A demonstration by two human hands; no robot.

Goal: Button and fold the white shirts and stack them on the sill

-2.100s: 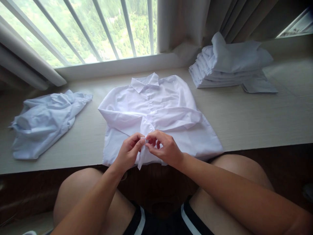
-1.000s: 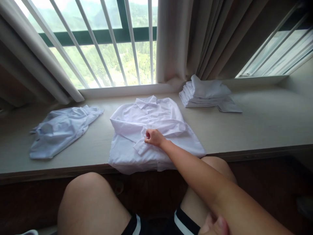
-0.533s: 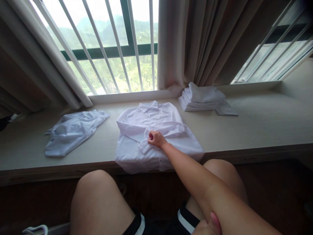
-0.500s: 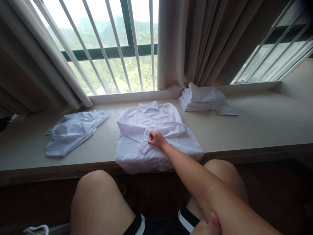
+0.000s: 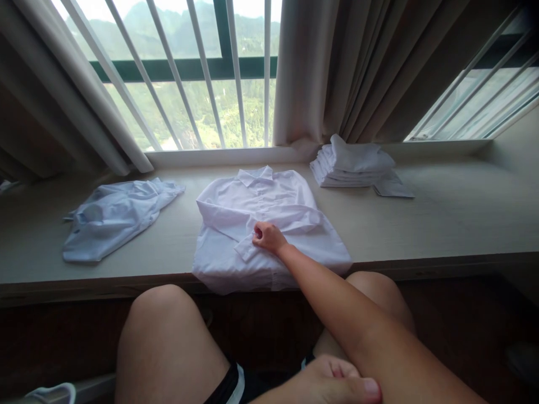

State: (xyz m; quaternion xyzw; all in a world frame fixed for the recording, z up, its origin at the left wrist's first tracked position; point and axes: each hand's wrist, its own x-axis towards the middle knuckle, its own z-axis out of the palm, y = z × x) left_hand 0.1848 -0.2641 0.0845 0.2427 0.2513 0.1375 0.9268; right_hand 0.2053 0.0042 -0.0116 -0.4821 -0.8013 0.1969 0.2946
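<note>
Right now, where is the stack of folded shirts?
The stack of folded shirts sits on the windowsill, right of the flat white shirt, below the curtain.

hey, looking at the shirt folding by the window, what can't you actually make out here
Head view only:
- Right hand: curled on the white shirt; what its fingers pinch is hidden by the fist.
- Left hand: cut off by the bottom edge.
- Folded stack: the number of pieces is too small to tell.
- Crumpled shirt: collar hidden in folds.

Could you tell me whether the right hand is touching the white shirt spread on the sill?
Touching: the head view shows the right hand resting, curled, on the white shirt at its cuff.
</note>
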